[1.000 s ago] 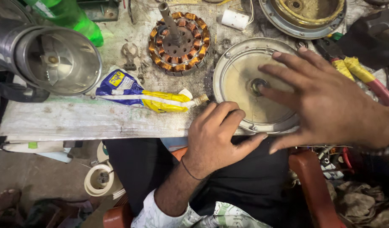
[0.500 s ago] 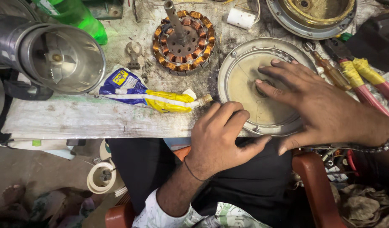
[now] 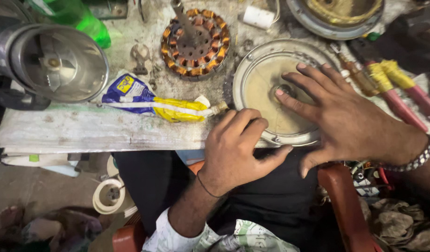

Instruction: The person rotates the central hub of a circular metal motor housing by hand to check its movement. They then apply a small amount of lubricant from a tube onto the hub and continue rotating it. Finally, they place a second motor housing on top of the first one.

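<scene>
A round metal cover plate (image 3: 257,79) with a small bearing at its centre (image 3: 286,88) lies at the bench's front edge. My right hand (image 3: 345,121), with a metal bracelet on the wrist, rests flat on the plate with fingers spread, the fingertips around the bearing. My left hand (image 3: 233,149) is curled at the plate's front-left rim, knuckles on top and thumb stretched along the front edge. A copper-wound stator (image 3: 195,42) with a shaft sits just behind and left of the plate.
A blue and yellow squeezed tube (image 3: 154,102) lies left of my left hand. A shiny metal housing (image 3: 60,63) and a green bottle (image 3: 79,18) stand at the far left. Yellow- and red-handled tools (image 3: 401,88) lie right; a second round cover (image 3: 336,14) behind. A red chair arm (image 3: 341,196) is below.
My right hand has slid a little toward me and left over the plate, its fingertips now at the centre bearing. My left hand stays at the rim.
</scene>
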`<action>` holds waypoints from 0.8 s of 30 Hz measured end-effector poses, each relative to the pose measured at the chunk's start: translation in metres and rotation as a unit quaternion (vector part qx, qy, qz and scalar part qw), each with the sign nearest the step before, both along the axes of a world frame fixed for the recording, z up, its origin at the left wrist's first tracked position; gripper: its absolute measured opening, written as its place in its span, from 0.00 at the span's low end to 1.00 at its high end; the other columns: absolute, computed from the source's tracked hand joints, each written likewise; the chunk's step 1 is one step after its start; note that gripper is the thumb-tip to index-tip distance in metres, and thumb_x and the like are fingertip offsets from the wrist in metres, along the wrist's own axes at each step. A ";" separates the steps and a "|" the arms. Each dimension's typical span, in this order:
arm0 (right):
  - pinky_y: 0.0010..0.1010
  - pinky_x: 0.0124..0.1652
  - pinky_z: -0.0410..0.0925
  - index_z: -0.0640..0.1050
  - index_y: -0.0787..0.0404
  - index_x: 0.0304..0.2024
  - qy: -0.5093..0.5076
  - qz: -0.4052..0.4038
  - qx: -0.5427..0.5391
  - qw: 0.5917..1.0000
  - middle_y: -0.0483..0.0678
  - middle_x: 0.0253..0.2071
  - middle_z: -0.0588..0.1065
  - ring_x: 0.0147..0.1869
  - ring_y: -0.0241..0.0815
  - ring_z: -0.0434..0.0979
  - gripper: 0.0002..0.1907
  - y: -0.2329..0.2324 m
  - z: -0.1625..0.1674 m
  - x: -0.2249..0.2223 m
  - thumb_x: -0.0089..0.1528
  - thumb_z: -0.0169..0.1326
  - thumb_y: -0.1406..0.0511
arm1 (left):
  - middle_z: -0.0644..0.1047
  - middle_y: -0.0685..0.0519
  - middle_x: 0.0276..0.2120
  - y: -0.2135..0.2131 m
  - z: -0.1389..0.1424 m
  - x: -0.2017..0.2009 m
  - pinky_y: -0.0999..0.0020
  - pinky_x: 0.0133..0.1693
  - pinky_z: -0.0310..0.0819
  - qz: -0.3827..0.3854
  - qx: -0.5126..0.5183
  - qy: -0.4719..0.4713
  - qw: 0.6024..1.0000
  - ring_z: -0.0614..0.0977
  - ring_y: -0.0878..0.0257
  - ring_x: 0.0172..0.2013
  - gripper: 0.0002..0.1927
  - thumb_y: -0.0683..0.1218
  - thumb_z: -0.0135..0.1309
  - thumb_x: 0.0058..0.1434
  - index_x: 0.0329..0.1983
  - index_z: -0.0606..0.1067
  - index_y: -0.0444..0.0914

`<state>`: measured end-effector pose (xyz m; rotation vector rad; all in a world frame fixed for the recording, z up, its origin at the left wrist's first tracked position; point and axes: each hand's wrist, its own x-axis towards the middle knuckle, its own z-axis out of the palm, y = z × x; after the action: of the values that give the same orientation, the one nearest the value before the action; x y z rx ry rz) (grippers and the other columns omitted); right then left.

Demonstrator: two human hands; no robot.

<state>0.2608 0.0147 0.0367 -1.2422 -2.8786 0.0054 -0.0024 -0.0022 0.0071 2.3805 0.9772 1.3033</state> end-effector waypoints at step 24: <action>0.71 0.63 0.46 0.63 0.42 0.74 0.116 0.062 -0.020 0.991 0.65 0.78 0.48 0.79 0.71 0.40 0.62 0.004 0.009 0.013 0.45 0.43 0.21 | 0.75 0.52 0.42 0.001 0.000 0.000 0.62 0.41 0.76 -0.003 0.001 -0.003 1.000 0.78 0.56 0.40 0.23 0.57 0.72 0.52 0.39 0.78 0.37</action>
<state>0.2734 0.0186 0.0459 -0.9918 -2.7585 0.1951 -0.0028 -0.0012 0.0069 2.3790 0.9656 1.3093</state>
